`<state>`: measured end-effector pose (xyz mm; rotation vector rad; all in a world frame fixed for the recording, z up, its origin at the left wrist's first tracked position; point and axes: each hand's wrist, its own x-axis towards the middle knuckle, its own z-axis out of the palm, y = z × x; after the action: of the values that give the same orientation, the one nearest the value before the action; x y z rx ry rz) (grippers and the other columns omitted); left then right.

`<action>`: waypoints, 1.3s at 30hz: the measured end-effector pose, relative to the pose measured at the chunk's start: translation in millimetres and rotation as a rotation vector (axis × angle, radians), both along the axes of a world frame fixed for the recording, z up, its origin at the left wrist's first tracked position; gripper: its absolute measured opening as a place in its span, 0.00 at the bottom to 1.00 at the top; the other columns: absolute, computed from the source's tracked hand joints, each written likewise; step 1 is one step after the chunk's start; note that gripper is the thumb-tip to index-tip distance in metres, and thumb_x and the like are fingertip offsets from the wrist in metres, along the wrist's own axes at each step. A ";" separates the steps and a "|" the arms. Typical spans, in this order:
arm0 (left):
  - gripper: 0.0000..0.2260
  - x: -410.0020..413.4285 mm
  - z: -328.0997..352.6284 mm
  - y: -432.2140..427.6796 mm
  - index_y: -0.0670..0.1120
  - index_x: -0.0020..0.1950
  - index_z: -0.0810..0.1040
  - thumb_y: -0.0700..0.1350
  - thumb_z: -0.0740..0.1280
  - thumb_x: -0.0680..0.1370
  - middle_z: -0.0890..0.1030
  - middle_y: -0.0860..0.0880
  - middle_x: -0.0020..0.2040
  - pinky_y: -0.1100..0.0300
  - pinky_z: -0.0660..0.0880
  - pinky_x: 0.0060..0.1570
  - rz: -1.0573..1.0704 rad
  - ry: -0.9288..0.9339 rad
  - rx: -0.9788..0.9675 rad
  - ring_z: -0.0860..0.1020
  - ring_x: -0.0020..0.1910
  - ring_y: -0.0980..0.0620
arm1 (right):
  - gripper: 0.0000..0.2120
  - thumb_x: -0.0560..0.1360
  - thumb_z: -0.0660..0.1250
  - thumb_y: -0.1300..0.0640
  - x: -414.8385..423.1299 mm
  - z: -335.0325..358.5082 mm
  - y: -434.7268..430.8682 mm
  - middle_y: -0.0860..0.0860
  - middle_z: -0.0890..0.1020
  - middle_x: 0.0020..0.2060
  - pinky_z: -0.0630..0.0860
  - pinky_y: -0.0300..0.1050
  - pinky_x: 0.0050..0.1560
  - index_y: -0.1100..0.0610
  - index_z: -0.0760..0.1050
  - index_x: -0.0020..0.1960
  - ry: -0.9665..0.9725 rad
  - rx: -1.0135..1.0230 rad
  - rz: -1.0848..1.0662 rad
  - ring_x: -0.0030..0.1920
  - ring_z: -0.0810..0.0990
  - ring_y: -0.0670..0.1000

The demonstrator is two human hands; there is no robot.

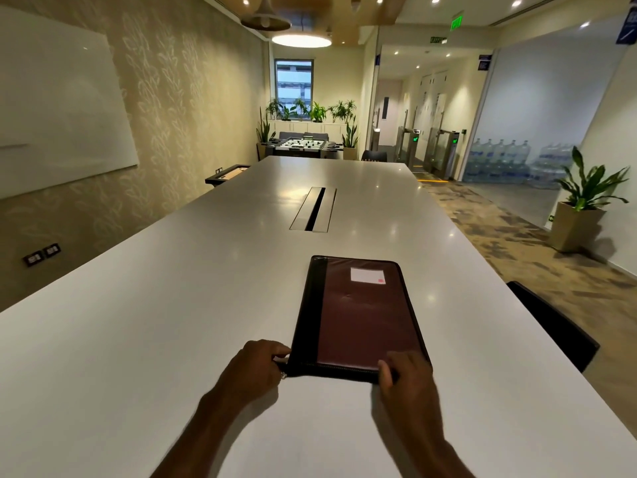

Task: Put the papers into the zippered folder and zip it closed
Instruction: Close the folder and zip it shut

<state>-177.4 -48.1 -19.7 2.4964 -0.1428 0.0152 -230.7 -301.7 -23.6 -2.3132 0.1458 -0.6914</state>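
Both hands work the folder (358, 315) near the desk's (138, 339) near edge: left hand (255, 365) pinches the corner to anchor it, right hand (406, 374) clamps the zipper edge.

Maroon-black folder (365, 315), white table (172, 305)

Leather-look folder (362, 315) – maroon, faintly glossy – on smooth, glossy table (172, 305).

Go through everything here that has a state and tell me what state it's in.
Folder: flat on table, cover closed; zip state unclear.
Label: stuck on cover.
Left hand: grip on folder's near left corner.
Right hand: grip on near right edge.
Cable hatch: open.
Ceiling light: on.
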 end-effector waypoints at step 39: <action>0.20 5.5 -2.2 16.2 0.57 0.51 0.84 0.35 0.63 0.70 0.84 0.56 0.51 0.60 0.76 0.49 -0.044 -0.019 0.159 0.80 0.50 0.54 | 0.08 0.76 0.59 0.53 18.5 -19.2 121.4 0.49 0.81 0.43 0.72 0.45 0.41 0.53 0.76 0.45 0.411 -0.153 0.014 0.45 0.80 0.51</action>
<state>-171.9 -31.8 -22.0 2.6518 -0.2137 0.0093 -212.2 -180.3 -42.9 -2.5766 0.2720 -0.2166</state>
